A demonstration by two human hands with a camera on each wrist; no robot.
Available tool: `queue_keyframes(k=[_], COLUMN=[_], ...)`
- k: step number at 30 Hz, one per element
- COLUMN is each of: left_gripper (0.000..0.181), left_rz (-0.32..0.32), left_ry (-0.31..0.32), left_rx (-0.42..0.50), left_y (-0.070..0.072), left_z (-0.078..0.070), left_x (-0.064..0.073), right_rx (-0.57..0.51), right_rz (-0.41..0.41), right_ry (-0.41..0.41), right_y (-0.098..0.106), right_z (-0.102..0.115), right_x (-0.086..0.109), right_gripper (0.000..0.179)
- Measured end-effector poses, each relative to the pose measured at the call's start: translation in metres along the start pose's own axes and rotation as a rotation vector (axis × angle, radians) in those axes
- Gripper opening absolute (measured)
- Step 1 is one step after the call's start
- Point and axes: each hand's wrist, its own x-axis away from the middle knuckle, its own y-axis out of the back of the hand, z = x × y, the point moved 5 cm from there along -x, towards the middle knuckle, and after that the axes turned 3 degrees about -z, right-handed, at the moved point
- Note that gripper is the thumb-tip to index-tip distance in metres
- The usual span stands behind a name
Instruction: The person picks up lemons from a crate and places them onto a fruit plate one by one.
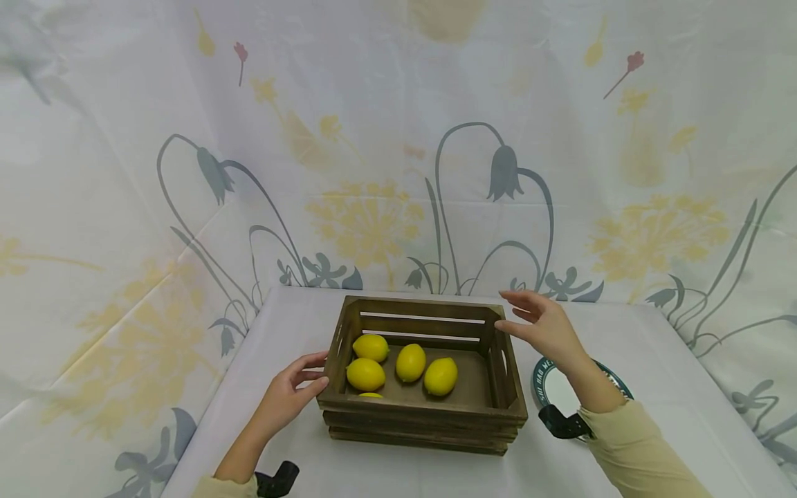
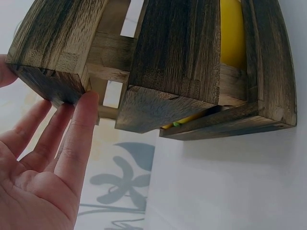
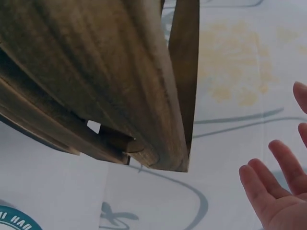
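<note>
A dark brown slatted wooden crate (image 1: pixel 423 409) stands on the white table with several yellow lemons (image 1: pixel 441 377) inside, most of them toward its left half. One lemon is mostly hidden behind the front wall. My left hand (image 1: pixel 291 393) touches the crate's left end, its thumb by the front corner. In the left wrist view the fingers (image 2: pixel 76 143) reach fairly straight to the upper slat. Over by the back right corner, my right hand (image 1: pixel 548 330) is raised with thumb and fingers spread. The right wrist view shows its fingers (image 3: pixel 259 184) apart from the wood, holding nothing.
To the right of the crate lies a round plate (image 1: pixel 543 389) with a teal lettered rim, partly covered by my right forearm. A pale flower-printed cloth (image 1: pixel 386 138) hangs behind the table and along both sides.
</note>
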Motion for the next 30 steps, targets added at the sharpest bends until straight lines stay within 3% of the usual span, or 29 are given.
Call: queue_keyframes(k=[21,30], left_gripper=[0.043,0.043], left_rz=[0.002,0.011], left_ry=[-0.002,-0.013], left_rx=[0.009,0.017], left_y=[0.0,0.001], left_z=[0.001,0.001], left_x=[-0.001,-0.001], right_rx=[-0.101,-0.09], right_rz=[0.073,0.117], right_ry=[0.033,0.021], right_y=[-0.02,-0.028], right_z=[0.002,0.005], right_x=[-0.021,-0.029], right_gripper=[0.053,0.052])
